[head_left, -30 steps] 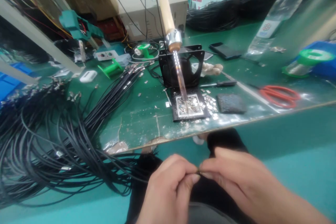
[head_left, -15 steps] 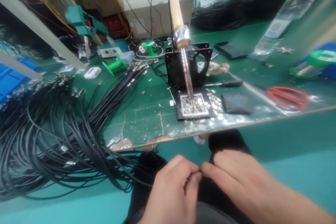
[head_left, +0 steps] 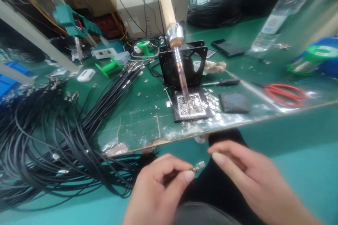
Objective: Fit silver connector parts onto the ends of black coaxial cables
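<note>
Over my lap, my left hand [head_left: 166, 182] pinches a thin cable right behind its end, between thumb and forefinger. A small metal connector [head_left: 201, 164] sticks out past the fingertips, with a short stretch of bare wires behind it. The rest of that cable is hidden in the hand. My right hand [head_left: 240, 167] is to the right of the connector, apart from it, thumb and forefinger slightly parted and nothing visible between them. Ahead on the bench, a wooden-handled soldering iron [head_left: 182, 66] points tip-down into a framed tray [head_left: 180, 110] of metal bits.
A large bundle of black cables [head_left: 79, 140] hangs over the bench edge at left. A black fan [head_left: 182, 65] stands behind the tray. Loose metal connector pieces [head_left: 212, 100], a dark block [head_left: 235, 102], red-handled scissors [head_left: 285, 95], a phone [head_left: 228, 48] and a plastic bottle [head_left: 274, 24] lie rightward.
My hands have come apart: the right has drawn away to the right and up, while the left keeps hold of the cable, whose connector now shows. The camera view has shifted slightly.
</note>
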{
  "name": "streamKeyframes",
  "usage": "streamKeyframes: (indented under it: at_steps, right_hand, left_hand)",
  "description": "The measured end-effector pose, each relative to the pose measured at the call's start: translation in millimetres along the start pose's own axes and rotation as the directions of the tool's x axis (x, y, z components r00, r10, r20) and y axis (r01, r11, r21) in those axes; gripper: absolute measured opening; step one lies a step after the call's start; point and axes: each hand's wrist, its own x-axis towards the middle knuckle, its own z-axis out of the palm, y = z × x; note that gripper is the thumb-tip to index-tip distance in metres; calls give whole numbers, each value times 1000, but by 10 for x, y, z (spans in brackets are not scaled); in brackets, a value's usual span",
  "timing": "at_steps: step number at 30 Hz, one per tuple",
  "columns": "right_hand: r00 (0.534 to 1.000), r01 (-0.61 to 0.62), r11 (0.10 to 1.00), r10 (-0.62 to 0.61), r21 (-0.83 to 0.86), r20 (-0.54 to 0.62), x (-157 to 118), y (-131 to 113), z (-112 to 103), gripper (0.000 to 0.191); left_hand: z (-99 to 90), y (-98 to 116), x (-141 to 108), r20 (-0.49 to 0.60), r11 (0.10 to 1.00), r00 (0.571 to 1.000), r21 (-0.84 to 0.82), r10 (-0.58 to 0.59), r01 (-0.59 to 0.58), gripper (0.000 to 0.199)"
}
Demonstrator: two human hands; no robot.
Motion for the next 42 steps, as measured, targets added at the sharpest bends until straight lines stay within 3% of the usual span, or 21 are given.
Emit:
streamKeyframes:
  at_steps: [3, 8, 22, 42]
  right_hand:
    - [962, -225, 949, 181, 219, 205, -5, -100, 43, 50]
    - [929, -321, 900, 238, 295, 285, -40, -172, 130, 54]
    - [930, -293, 919, 211, 263, 300, -30, -198, 128, 51]
    - [928, -286, 930, 209, 230, 308, 69, -258, 67, 58]
  left_hand:
    - [-38, 23, 14, 32, 995, 998, -81, -52, 55, 15]
    - [-45, 12, 13, 62, 988, 994, -115, -94, 101, 15]
    - [-40, 9, 89, 136, 919, 965, -299, -226, 257, 22]
    - [-24, 22, 170, 133, 895, 965, -361, -227, 261, 21]
